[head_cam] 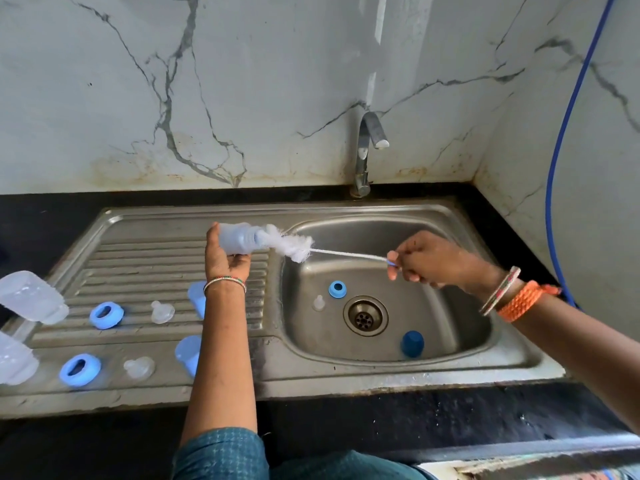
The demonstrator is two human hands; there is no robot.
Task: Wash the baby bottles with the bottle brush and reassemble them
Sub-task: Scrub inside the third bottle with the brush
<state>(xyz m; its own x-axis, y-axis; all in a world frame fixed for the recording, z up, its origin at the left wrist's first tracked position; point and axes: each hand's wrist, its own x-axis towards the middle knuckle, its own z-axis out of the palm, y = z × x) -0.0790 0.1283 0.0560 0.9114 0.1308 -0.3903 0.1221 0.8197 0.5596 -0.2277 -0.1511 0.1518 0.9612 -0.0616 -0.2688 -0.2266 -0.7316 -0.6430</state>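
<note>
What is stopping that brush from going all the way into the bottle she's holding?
Nothing visible. The bottle in the left hand has its open mouth facing the brush, whose white head sits right at the mouth, and the right hand holds the wire handle clear.

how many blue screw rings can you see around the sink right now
3 blue rings: one on the upper drainboard, one on the sink's front ledge at the left, and one inside the basin above the drain. The arm may hide others.

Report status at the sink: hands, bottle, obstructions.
Left hand grips bottle. Right hand pinches brush handle, bristles at bottle mouth. Tap dry. Nothing blocking.
</note>
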